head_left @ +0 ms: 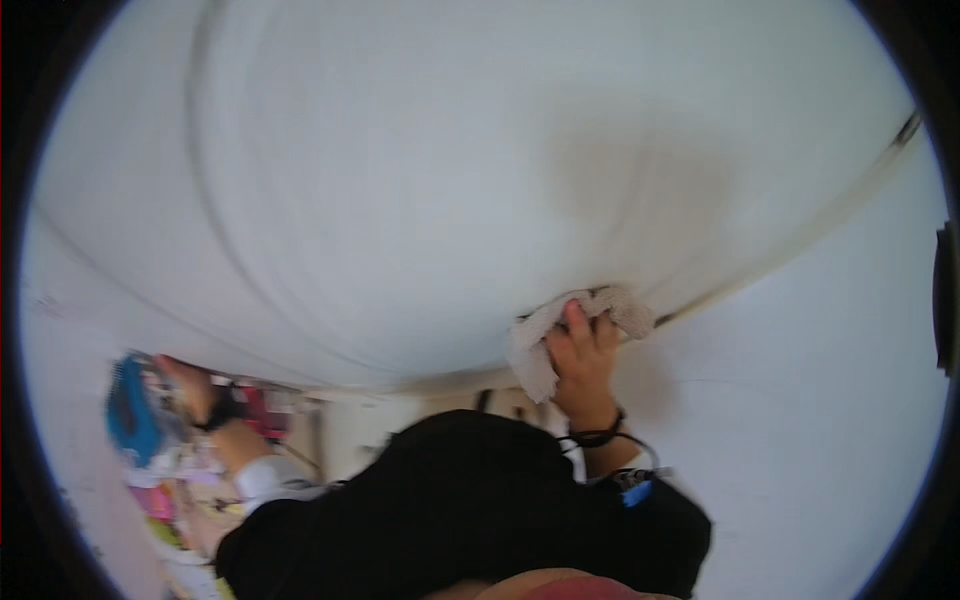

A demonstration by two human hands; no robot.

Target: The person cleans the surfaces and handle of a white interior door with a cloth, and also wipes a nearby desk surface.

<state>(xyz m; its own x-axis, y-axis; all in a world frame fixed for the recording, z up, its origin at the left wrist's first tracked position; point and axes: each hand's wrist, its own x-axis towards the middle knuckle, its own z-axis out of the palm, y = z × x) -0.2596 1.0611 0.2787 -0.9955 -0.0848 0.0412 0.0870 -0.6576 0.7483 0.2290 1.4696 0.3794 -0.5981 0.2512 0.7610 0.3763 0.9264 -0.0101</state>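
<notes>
Black clothing (450,510) on the person's torso is closest, right between the two forearms. Right hand (583,365) grips a pale, crumpled cloth (537,345), fingers bent over it, folds poking out both sides; cloth sits at the lower edge of a big white panel (400,200) spreading ahead of both hands. Dark cord (597,437) loops the right wrist, with a small blue piece (636,494) just below it. Left hand (188,388) is off near the panel's other end, blurred; can't tell whether it's clutching the edge or just resting there. Dark wristband (225,408) on that one. Blue item (132,410) just beyond the left hand, kind unclear; pink items (160,500) below it, too smeared to name.

Risks, my read: cloth is bunched, so a loose fold could snag on that edge or slip out from under the fingers if the press goes uneven. Cord hangs slack off the right wrist, could catch on the edge too. Left hand is close to the clutter, so a careless shift could knock something. If the panel isn't fixed, pushing from one side might swing it.
</notes>
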